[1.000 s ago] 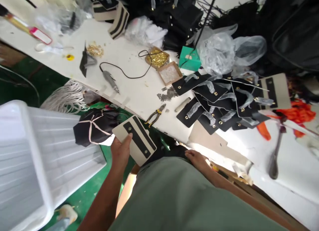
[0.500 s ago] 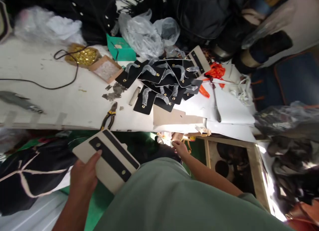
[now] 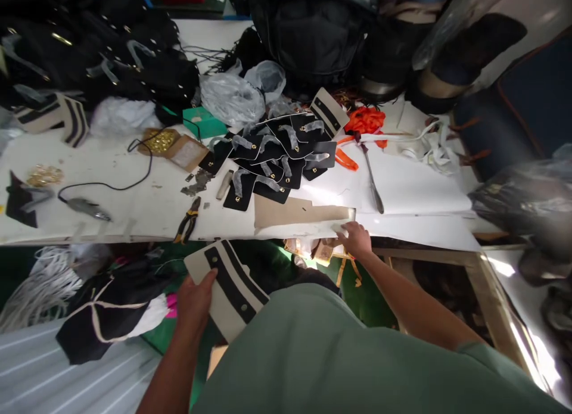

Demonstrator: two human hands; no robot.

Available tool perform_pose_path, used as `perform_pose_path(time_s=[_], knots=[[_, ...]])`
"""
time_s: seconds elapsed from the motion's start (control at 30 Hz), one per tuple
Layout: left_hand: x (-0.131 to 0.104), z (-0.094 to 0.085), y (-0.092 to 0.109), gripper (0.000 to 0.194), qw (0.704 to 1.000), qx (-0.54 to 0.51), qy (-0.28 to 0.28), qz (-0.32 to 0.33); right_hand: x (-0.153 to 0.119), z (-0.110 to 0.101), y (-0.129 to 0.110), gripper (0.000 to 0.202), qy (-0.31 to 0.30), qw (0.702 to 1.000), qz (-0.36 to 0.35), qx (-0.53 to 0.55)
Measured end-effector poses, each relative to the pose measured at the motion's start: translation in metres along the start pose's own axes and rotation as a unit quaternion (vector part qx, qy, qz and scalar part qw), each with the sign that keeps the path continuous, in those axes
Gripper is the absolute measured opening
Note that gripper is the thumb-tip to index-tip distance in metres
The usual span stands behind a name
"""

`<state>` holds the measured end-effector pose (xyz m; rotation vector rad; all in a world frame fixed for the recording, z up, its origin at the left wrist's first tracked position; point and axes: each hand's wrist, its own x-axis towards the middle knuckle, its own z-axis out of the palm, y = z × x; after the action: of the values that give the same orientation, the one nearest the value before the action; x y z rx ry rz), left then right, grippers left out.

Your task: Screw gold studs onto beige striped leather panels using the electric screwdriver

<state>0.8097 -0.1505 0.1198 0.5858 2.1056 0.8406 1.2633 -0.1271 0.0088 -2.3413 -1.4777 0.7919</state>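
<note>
The left hand (image 3: 196, 298) has the striped panel (image 3: 229, 289) by its near left corner, thumb on the face and the grip closed on it. The panel sits off the bench (image 3: 134, 211), tilted, just this side of the edge, with its far right corner close to the green shirt (image 3: 308, 342); whether they touch I can't tell. The right hand (image 3: 356, 240) is at the bench edge, between two and three o'clock from the panel, fingers bent at the corner of the brown sheet (image 3: 277, 214). Its grip looks narrow, but whether anything is pinched in it I cannot tell

From the panel, the heap of black pieces (image 3: 272, 158) lies between twelve and one o'clock, and the pliers (image 3: 186, 220) at about eleven. A second striped panel (image 3: 328, 113) rests at the heap's two o'clock, beside the orange material (image 3: 366, 121)

I'd judge this a carrying step, one hand holding while the other feels along the edge. Setting the panel down from here would call for lifting it over the edge, levelling it, and keeping its corner off the pliers
</note>
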Motion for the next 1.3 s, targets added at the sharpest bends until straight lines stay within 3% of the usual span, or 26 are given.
perform_pose_path(time_s=[0.2,0.43,0.63,0.8,1.03,1.17,1.3], knots=[[-0.013,0.006,0.010,0.045,0.999,0.005,-0.010,0.037,0.012,0.012,0.001,0.030,-0.064,0.997,0.049,-0.004],[0.013,0.012,0.003,0.041,0.987,0.132,-0.013,0.085,0.019,0.016,-0.004,0.028,-0.090,0.989,0.098,0.063],[0.027,0.017,0.002,0.036,0.994,0.045,-0.068,0.077,0.027,0.020,0.004,0.034,-0.108,0.984,0.125,0.071],[0.024,0.014,0.010,0.038,0.995,-0.012,-0.053,0.087,0.031,0.006,0.005,0.043,-0.122,0.985,0.112,0.040],[-0.017,0.012,0.029,0.039,0.978,-0.190,-0.052,0.063,0.045,-0.011,0.002,0.048,-0.173,0.985,0.024,-0.002],[-0.057,0.029,0.036,0.041,0.960,-0.273,-0.050,0.044,0.051,-0.018,0.015,0.049,-0.219,0.975,-0.031,-0.004],[-0.111,0.059,0.040,0.040,0.955,-0.294,-0.033,0.039,0.057,-0.025,0.022,0.048,-0.238,0.967,-0.089,0.007]])
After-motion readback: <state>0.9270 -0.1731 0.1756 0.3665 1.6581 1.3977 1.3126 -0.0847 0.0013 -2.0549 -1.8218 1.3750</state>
